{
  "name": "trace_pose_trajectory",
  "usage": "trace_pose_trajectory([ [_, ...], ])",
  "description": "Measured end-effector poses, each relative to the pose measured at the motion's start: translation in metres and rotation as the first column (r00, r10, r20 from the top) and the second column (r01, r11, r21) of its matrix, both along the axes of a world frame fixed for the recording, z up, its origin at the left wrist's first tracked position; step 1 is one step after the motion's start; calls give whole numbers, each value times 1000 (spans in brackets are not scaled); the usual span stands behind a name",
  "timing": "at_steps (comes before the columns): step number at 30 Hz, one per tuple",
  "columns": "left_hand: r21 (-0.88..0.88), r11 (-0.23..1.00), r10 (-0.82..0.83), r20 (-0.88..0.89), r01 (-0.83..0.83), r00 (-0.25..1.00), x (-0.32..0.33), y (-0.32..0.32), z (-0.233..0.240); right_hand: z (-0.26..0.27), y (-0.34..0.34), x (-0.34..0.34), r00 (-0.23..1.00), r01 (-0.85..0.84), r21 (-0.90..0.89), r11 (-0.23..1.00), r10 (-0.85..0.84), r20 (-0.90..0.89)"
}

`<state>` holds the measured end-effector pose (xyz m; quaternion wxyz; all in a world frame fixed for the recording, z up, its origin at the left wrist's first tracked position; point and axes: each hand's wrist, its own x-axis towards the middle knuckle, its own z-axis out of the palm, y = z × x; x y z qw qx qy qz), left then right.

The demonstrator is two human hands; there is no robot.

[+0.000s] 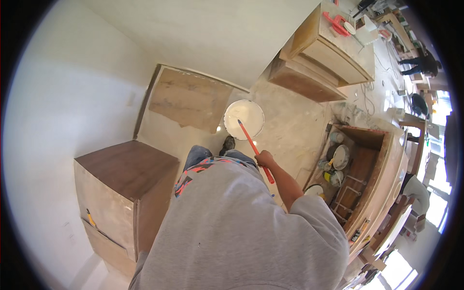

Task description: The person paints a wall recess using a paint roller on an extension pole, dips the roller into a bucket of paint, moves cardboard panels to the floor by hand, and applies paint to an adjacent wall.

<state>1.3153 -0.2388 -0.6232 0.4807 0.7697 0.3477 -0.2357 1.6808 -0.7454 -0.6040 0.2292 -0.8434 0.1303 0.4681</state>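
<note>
My right hand (264, 159) is closed around the lower part of a red pole (248, 138). The pole's dark bluish far end lies over a round bucket of white paint (243, 108); whether it dips into the paint I cannot tell. This bucket stands on the floor just past my shoe (227, 143). My left hand is out of view. Beyond my feet, a worn brown sheet (192, 101), perhaps cardboard, lies flat on the floor by the wall corner.
At left, a wooden cabinet (127, 163) stands against white walls (83, 79). Drawer-fronted cabinetry (337, 54) bears red tools (337, 25). An open wooden cabinet (366, 156) at right holds paint cans (337, 177) and white pipes. Several people (420, 64) are farther right.
</note>
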Motion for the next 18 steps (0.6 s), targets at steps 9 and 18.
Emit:
trace_pose_trajectory([
  [9, -65, 988, 143, -1, -142, 990, 52, -12, 45, -5, -7, -8, 939, -274, 21, 962, 262, 224],
  [18, -171, 985, 8, -47, -16, 999, 104, 72, 11, 52, 58, 3, 956, 290, 61, 955, -286, -70],
])
